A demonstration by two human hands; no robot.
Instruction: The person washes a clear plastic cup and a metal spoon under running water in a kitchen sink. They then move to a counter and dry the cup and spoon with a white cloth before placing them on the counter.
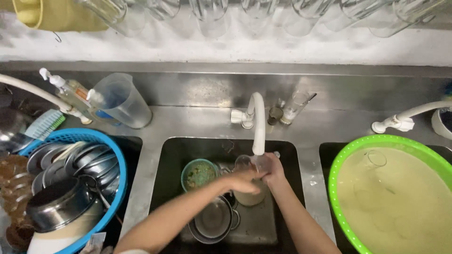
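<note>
Both hands hold a clear glass [248, 164] under the white faucet [258, 123]: left hand [245, 181] gripping its body, right hand [272, 169] closed around it. Keep its mouth beneath the spout.

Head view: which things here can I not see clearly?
- Clear glass under the white tap: both hands cover it, so each grip stays unclear.
- Steel bowl: the left forearm crosses it.
- Blue basket: cut by the left edge.
- Green basin: cloudy water blurs a sunken glass.
</note>
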